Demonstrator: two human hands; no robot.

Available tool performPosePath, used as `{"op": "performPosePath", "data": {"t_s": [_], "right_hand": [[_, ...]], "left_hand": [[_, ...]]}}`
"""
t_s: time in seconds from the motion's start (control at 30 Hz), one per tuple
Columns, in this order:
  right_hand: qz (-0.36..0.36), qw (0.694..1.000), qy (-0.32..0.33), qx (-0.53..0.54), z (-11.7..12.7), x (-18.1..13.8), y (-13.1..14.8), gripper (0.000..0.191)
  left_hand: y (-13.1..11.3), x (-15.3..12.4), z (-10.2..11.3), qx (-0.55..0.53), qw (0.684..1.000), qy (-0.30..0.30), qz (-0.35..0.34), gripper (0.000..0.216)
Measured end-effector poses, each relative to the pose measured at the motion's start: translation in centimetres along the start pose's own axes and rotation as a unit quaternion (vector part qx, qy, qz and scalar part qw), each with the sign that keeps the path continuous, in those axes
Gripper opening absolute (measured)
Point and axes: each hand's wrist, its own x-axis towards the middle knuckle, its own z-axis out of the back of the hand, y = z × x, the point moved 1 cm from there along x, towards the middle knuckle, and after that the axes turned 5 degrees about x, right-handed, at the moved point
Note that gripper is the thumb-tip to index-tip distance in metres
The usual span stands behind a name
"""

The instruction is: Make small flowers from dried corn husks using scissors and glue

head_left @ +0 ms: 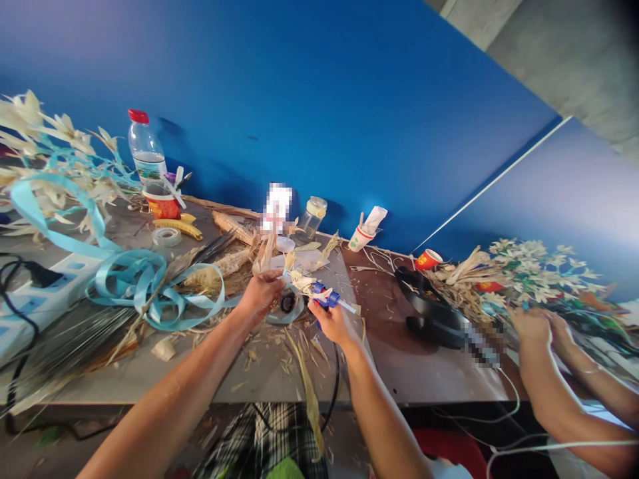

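Note:
My left hand (262, 294) is closed in a pinch on a small cream flower of dried husk (301, 283), above the middle of the table. My right hand (335, 322) is wrapped round a blue glue gun (327, 295). A whitish glue stick (347, 307) juts from the gun's rear, to the right. The gun's nozzle is hidden around the flower, so I cannot tell whether they touch. Just below the flower lies a roll of tape (287, 303). Husk scraps (298, 352) litter the tabletop near both hands.
Light blue ribbon (130, 283) lies coiled left, near a power strip (54, 299). Corn cobs (219, 271), a water bottle (148, 156) and a glass jar (313, 216) stand or lie behind. A co-worker's hands (534, 329) are at right, beside a black tool (439, 319) and husk flowers (542, 266).

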Motion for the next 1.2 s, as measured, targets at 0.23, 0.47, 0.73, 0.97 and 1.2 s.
{"op": "performPosePath", "data": {"t_s": [0.23, 0.47, 0.73, 0.97, 1.2], "right_hand": [[0.0, 1.0, 0.009, -0.003, 0.0, -0.1, -0.3, 0.026], [0.003, 1.0, 0.018, -0.023, 0.0, -0.1, 0.1, 0.031], [0.019, 0.999, 0.027, -0.028, -0.2, 0.0, 0.1, 0.028], [0.013, 0.999, 0.01, -0.049, -0.1, -0.2, 0.5, 0.028], [0.032, 0.998, 0.008, -0.052, 0.0, -0.2, 0.0, 0.026]], "left_hand": [[-0.2, 0.0, 0.0, -0.003, 1.0, 0.004, -0.001, 0.034], [-0.2, 0.0, 0.0, -0.016, 1.0, -0.003, 0.006, 0.031], [-0.3, -0.2, -0.3, -0.012, 1.0, 0.006, 0.001, 0.026], [-0.6, -0.3, -0.4, 0.004, 1.0, 0.006, 0.0, 0.026], [-0.6, -0.4, -0.3, 0.034, 0.999, -0.011, 0.006, 0.031]]}}
